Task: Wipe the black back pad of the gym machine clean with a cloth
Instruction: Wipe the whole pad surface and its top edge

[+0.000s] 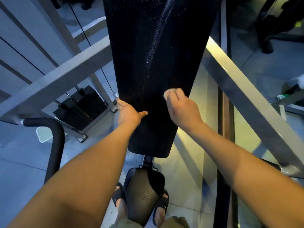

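The black back pad (148, 55) is running down the middle of the frame, from the top edge to a little below the centre, and it is getting narrower toward its lower end. A pale streak of droplets (158, 35) is lying on its upper part, slanting down toward the centre. The left hand (129, 112) is gripping the left edge of the pad near the centre of the frame: the thumb is lying on the front face and the fingers are reaching round the edge. The right hand (182, 109) is holding a small whitish cloth (169, 93) (only a bit of it is showing past the fingers) and is pressing it on the pad's right side, with the fingers curled over it. At the bottom centre the black seat (144, 191) is standing between two feet in black sandals (117, 195). At the left centre a weight stack (82, 106) is sitting behind grey frame bars (65, 79).
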Tool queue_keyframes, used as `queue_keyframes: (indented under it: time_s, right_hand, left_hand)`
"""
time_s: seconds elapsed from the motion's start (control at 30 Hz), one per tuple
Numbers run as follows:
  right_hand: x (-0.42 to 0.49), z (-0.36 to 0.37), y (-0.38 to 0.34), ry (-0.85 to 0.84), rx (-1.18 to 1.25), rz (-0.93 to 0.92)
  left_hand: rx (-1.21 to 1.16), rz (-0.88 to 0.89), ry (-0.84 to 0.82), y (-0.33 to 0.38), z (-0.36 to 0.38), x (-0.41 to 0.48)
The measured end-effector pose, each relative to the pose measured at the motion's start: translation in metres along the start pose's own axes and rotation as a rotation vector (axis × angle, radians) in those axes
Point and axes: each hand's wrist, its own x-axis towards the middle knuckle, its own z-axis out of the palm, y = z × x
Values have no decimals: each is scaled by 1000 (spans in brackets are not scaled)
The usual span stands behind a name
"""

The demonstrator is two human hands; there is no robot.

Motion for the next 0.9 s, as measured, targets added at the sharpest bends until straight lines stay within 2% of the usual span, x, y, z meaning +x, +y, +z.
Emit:
queue_keyframes:
  time_s: [0.07, 0.13, 0.2, 0.33, 0.37, 0.43, 0.53, 0.57, 0.63, 0.77, 0.8, 0.83, 0.9]
  right_hand:
    - [33, -22, 2, 252, -27, -13]
    - [50, -27, 3, 323, -23, 10]
    - [38, -9, 1, 238, -40, -10]
    - [-22, 37, -1, -238, -71, -50]
    - [-25, 36, 0, -281, -70, -31]
    - [-11, 23, -1, -165, -50, -26]
    - [26, -5, -1, 193, -39, -43]
    - [35, -8, 0, 252, -40, -35]
    - [31, 3, -1, 216, -42, -37]
    - [-24, 44, 1, -286, -99, -133]
    - [-29, 44, 3, -341, -93, -118]
    - [-26, 40, 2, -314, -66, -99]
    - [-3, 25, -3, -123, -34, -86]
  left_hand:
    - [6, 6, -1, -1, 1, -1]
    - [11, 11, 3, -2, 1, -2]
    - [16, 11, 5, -2, 0, -2]
    - [20, 23, -1, -4, -2, -1]
    - [23, 23, 3, -5, -2, -1]
    - [19, 18, -2, -4, -1, -1]
    - [16, 18, -3, -4, -1, -1]
    - [19, 20, -2, -5, -1, -2]
    - [16, 24, 2, -5, -1, -2]
    - [16, 23, 2, -7, 0, 1]
    - [21, 27, 3, -8, 1, 1]
    - [27, 29, 4, -9, 2, 1]
    - [35, 32, 1, -10, 3, 2]
